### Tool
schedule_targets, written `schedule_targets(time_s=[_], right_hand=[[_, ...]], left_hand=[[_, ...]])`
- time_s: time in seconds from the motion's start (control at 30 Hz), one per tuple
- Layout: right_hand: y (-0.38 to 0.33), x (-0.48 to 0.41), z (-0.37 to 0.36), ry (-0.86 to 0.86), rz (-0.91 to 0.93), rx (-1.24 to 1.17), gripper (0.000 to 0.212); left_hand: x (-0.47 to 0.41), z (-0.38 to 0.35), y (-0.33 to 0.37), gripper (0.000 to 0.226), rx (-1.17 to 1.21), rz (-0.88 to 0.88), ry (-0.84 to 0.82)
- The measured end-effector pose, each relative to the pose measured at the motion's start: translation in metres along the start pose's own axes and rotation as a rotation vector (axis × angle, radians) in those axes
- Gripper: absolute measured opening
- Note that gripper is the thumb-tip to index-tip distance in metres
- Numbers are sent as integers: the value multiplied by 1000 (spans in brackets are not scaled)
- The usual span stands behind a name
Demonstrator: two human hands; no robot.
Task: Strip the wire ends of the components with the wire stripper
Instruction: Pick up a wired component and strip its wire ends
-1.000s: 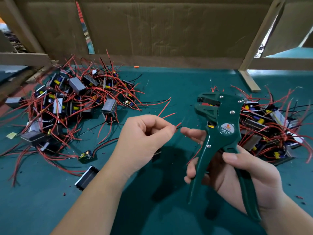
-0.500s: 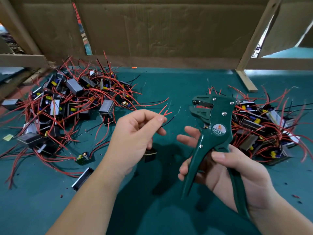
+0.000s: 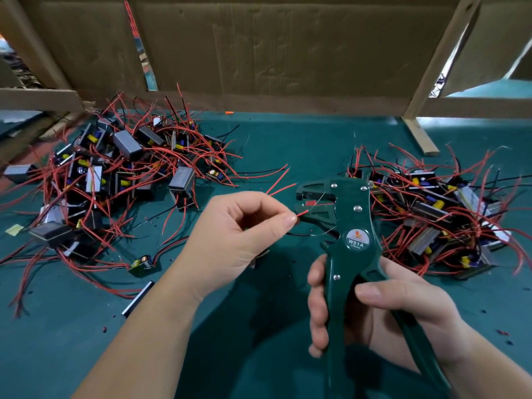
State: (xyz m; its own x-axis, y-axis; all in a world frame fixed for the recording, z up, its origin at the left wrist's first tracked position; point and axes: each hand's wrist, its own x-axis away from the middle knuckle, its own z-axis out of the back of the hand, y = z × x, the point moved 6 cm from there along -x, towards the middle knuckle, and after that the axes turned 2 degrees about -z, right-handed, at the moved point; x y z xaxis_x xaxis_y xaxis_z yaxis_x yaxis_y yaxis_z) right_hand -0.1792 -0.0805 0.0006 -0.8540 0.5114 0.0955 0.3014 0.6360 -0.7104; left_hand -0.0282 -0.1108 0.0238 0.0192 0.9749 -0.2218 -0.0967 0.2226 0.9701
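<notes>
Pinching wire: left hand nips red wire near its tip, at the wire stripper mouth.
Tool: right hand wrapped round both handles.
Handling: light, limp, likely slippery; hold close to end.

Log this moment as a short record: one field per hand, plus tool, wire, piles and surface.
left hand: pinches the red wire near its end
right hand: grips the wire stripper by both handles
wire stripper: green, marked W01A, head pointing left, red wire tip at its mouth
left pile: components with red and black wires
right pile: same kind, behind the wire stripper
surface: green mat, cardboard wall behind
</notes>
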Motion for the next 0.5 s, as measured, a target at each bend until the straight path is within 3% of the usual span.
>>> schedule_targets(time_s=[0.17,0.33,0.5], right_hand=[[-2,3,3,4,-5,55,36],[0,5,6,29,-30,157,34],[1,5,8,37,-36,176,35]], left_hand=[[-2,8,5,13,0,-14,37],[-1,11,10,5,-26,-70,-32],[-1,14,13,15,-147,-128,2]])
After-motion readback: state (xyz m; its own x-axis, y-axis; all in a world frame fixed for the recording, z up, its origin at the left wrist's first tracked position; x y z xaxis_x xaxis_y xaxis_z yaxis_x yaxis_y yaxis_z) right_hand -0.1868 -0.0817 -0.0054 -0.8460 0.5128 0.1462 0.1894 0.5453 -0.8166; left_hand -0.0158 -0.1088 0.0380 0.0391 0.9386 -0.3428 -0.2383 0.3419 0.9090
